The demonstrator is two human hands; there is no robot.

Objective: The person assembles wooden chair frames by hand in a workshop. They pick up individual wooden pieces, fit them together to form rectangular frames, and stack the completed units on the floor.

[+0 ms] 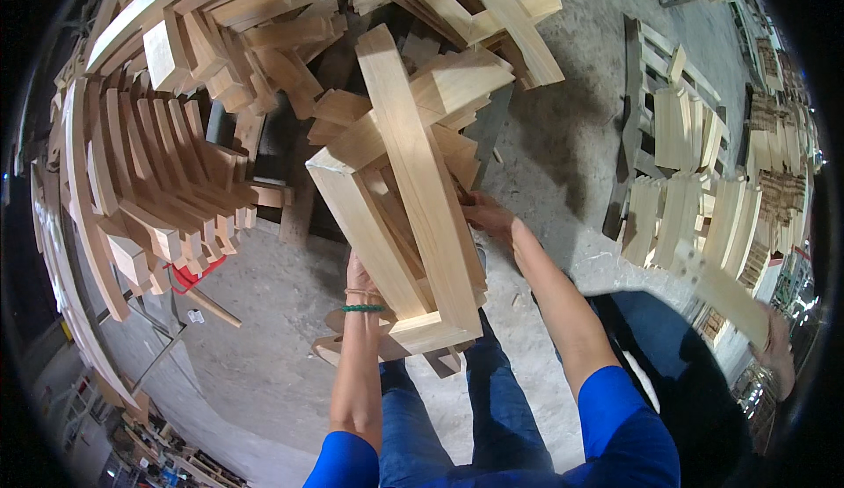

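Observation:
A pale wooden frame [418, 189], built of joined thick bars with one long bar crossing its top, is in front of me, tilted, over a stack of similar wooden pieces [462, 88]. My left hand [358, 275] is against its left side; the fingers go behind the bar and are hidden. At the right side, my right hand [489, 216] has its fingers curled in at the frame's edge, with the tips out of sight. More frame ends show beneath the near end, close to my legs.
Curved wooden frames [167, 171] stand in rows at the left, with more pieces [237, 40] piled behind. Pallets with stacked boards [677, 136] are at the right. Another person's hand [776, 347] touches a pale board [721, 294] there. A red object [198, 274] lies low at left.

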